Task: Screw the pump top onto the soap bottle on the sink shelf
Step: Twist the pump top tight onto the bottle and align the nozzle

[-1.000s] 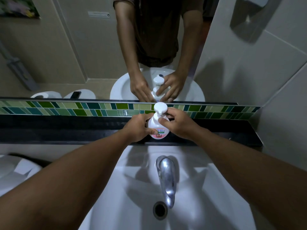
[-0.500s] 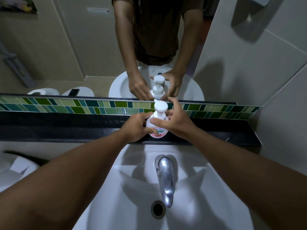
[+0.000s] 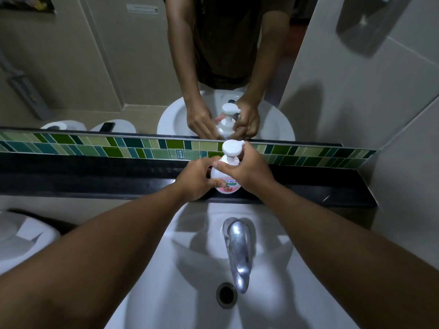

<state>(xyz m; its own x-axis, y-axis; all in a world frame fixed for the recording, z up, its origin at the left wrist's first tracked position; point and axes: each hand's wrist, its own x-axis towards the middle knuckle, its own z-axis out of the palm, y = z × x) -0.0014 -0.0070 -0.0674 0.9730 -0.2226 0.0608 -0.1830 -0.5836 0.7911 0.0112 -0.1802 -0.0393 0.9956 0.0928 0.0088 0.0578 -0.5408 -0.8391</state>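
Two hands: left hand (image 3: 198, 179) gripping soap bottle (image 3: 225, 184), right hand (image 3: 247, 170) pinching pump top (image 3: 232, 148).

I identify this location as a bathroom or washroom. Evidence: a white ceramic sink (image 3: 166, 269) with a chrome tap (image 3: 238, 250) and a drain (image 3: 226, 294) sits directly below me. A black shelf (image 3: 95, 176) runs along the wall behind it, topped by a strip of green mosaic tiles (image 3: 95, 146) and a wall mirror (image 3: 95, 62). Large pale tiles (image 3: 356, 91) cover the right wall. A second white basin (image 3: 21, 236) stands at the left edge.
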